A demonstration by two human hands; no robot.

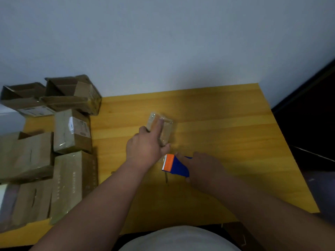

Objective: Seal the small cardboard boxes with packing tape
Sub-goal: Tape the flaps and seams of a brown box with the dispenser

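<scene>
A small box (160, 128) sits near the middle of the yellow worktop (226, 127), and it looks shiny, as if tape is already wrapped over it. The left hand (146, 144) holds it down, with fingers laid along the top and the thumb tucked round the near end. The right hand (203, 169) grips a blue and orange tape cutter (175, 166), just beside the box. I think the box is light and stiff, so it could slide on the smooth wood if nobody holds it. The taped skin looks slippery, so pressing on top and pinching the sides seems the best way to hold it. I count one small box in the middle and one tape cutter. On the left side there is a pile of bigger boxes (70, 133), about seven, though I cannot be sure because some hide others.
</scene>
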